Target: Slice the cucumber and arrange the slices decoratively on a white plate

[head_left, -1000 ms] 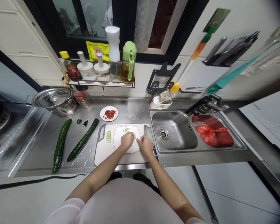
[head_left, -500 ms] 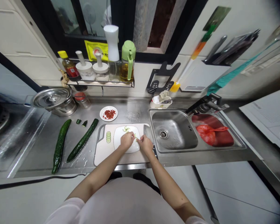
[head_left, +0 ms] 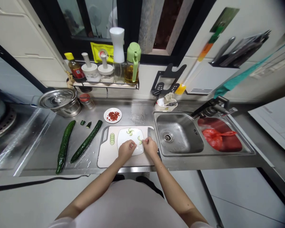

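A white plate [head_left: 122, 134] rests on a pale cutting board [head_left: 106, 158]. Thin cucumber pieces [head_left: 129, 132] form a small curled pattern near its far rim. By the right rim lies a twisted cucumber slice [head_left: 140, 139]; the fingertips of my right hand [head_left: 151, 147] are closed at its edge. My left hand [head_left: 126, 150] is over the plate's left half, thumb and fingers pinched, and whatever is between them is hidden. Overlapping cucumber slices [head_left: 112, 139] stand in a row left of the plate. A knife [head_left: 151, 133] lies along the board's right side, partly under my right hand.
Two whole-looking cucumbers [head_left: 86, 142] and small cut ends [head_left: 88, 124] lie left of the board. Behind it sits a small plate [head_left: 120, 117] of red bits. To the right is a sink [head_left: 180, 136] with a red bag [head_left: 213, 139]. A lidded pot [head_left: 68, 109] stands back left.
My left hand has drawn back toward me and left, away from the twisted slice. My right hand stays by the right rim, and more of the slice shows. The view has shifted slightly.
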Demonstrator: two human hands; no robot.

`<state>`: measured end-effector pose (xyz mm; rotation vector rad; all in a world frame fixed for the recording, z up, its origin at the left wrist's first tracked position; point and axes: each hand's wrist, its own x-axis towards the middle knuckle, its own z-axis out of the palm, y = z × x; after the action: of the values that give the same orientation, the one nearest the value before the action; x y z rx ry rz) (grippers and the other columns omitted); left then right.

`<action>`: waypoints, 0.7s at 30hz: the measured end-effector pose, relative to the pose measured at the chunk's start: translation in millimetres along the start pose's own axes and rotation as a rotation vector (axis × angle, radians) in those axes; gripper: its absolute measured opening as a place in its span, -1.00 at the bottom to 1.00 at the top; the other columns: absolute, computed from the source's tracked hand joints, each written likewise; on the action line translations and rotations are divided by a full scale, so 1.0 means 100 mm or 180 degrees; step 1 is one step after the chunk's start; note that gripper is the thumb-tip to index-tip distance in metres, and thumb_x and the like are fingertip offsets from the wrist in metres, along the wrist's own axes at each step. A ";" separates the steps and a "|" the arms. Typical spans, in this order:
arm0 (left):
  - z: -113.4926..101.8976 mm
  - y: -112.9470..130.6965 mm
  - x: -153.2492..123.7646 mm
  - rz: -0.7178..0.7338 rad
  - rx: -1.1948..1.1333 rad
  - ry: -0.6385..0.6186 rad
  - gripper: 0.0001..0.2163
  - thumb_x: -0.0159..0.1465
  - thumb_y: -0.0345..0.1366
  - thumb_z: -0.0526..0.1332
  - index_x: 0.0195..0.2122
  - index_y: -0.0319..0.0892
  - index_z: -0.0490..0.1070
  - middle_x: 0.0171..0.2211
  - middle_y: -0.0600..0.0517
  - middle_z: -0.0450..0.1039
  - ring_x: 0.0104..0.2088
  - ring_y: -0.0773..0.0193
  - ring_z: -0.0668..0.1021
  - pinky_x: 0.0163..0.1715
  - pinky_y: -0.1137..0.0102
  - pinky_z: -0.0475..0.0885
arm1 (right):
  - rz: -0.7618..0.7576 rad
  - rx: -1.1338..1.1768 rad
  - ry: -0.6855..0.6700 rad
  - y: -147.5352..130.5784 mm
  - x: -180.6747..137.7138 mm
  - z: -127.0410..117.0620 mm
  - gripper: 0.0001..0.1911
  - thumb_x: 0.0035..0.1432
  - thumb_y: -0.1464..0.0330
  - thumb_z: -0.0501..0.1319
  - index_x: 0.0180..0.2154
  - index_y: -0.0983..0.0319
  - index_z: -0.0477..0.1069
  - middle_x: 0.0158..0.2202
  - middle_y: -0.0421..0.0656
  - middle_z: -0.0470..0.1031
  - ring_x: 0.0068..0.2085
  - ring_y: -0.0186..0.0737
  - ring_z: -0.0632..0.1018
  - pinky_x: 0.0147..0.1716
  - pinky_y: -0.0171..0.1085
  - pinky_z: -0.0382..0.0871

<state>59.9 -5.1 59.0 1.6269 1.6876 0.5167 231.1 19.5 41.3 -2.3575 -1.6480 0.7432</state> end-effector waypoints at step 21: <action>-0.45 -0.88 -0.05 -0.1253 0.0941 0.1070 -0.72 0.22 -0.07 0.19 -0.17 -0.13 0.45 -0.19 -0.10 0.53 -0.09 0.00 0.50 -0.06 0.20 0.24 | -0.0757 0.1089 0.0438 0.04 -0.12 -0.03 -0.66 0.12 0.09 0.04 -0.35 0.21 0.39 -0.60 -0.25 0.35 -0.51 -0.24 0.38 -0.46 -0.32 0.12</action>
<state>-33.2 -11.9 26.9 1.3990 2.3625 0.3685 232.8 7.6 45.6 -1.8967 -1.5639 0.7303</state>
